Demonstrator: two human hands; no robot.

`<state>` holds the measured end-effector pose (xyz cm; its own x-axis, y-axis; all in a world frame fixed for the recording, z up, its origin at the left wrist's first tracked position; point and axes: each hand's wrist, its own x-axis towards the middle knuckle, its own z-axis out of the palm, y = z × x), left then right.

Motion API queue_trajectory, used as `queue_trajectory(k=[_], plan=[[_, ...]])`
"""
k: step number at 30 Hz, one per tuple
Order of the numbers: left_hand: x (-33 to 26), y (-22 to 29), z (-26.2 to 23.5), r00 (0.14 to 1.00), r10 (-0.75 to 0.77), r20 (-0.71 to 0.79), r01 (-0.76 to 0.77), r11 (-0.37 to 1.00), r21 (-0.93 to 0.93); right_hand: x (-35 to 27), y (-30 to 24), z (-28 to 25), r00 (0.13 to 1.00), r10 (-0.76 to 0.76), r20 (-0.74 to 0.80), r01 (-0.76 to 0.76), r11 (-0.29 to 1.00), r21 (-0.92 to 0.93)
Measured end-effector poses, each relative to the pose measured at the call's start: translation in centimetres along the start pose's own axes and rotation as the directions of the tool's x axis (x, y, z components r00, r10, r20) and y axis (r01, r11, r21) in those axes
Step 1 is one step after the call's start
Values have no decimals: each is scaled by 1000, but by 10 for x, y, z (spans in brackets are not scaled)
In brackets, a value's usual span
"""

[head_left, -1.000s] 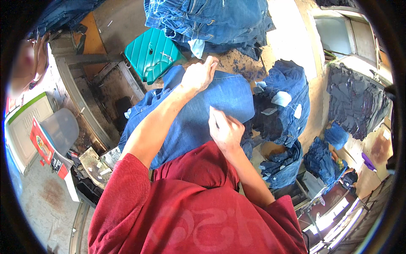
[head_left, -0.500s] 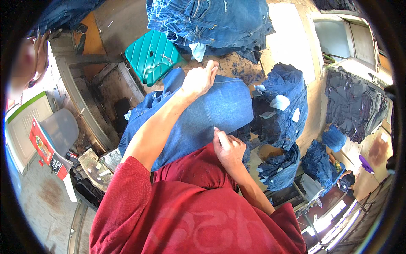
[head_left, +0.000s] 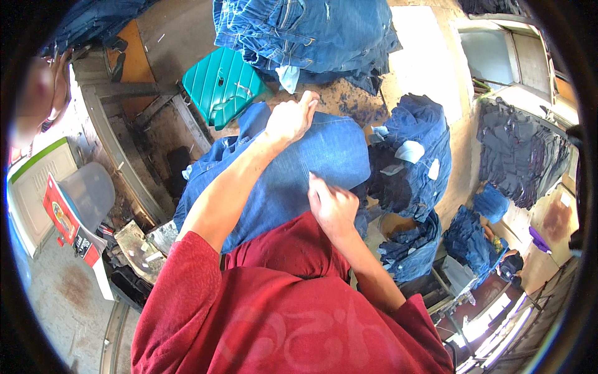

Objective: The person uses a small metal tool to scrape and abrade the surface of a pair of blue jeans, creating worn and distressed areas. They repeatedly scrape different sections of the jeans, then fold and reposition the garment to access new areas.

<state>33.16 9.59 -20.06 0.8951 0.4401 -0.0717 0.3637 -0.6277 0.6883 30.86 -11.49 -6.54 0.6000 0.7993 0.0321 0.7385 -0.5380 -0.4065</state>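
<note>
A pair of blue jeans (head_left: 333, 140) lies spread across my lap, over my dark red clothing. My left hand (head_left: 291, 119) rests at the far edge of the denim with its fingers closed; whatever they hold is hidden. Nearer to me, my right hand (head_left: 334, 206) is closed in a pinch just over the jeans' surface, thumb and fingertip together at the fabric. Anything between those fingertips is too small to make out, and the hand is slightly blurred.
Beyond the lap stands a tall pile of folded jeans (head_left: 317, 43), with a green plastic stool (head_left: 218, 84) beside it. More denim heaps (head_left: 414, 140) lie to the right, and dark garments (head_left: 520, 153) farther right. Another person's hand (head_left: 59, 87) shows at far left.
My right hand has slid a little up and left over the denim, still pinched. The left hand has barely moved.
</note>
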Motion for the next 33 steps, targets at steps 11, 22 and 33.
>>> queue_trajectory(k=[11,22,33], plan=[[-1,-2,3,999,28,-32,-27,999,23,27,4,8,999,28,-24,-27,998,48],[0,-2,2,1000,3,21,-4,999,34,2,-1,-6,999,20,29,-18,998,-58],[1,6,-11,996,93,14,-92,992,-82,-31,-23,-9,997,-10,-83,22,989,148]])
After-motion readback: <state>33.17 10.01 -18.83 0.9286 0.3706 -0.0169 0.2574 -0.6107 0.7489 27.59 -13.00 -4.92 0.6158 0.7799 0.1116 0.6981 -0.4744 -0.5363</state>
